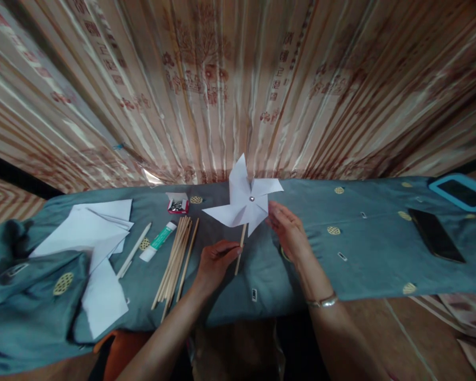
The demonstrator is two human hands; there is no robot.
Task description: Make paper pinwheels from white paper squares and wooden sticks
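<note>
A white paper pinwheel [238, 209] stands upright over the cloth, with a shiny round pin at its centre. Its thin wooden stick [243, 235] is pinched low down between the thumb and fingers of my left hand [218, 260]. My right hand [287, 228] is at the pinwheel's right edge, its fingers stretched out and the fingertips at or close to a blade. Whether they touch the paper is hard to tell. Left of my left hand lie a bundle of wooden sticks [176, 259] and a single stick [189, 258].
A small open box of metal pins [178, 203], a glue stick [158, 241] and a white pen [135, 248] lie to the left. Beyond them are white paper sheets [79, 225]. A dark phone [436, 235] and a blue-framed tablet [462, 191] rest at the right. A curtain [238, 79] hangs behind.
</note>
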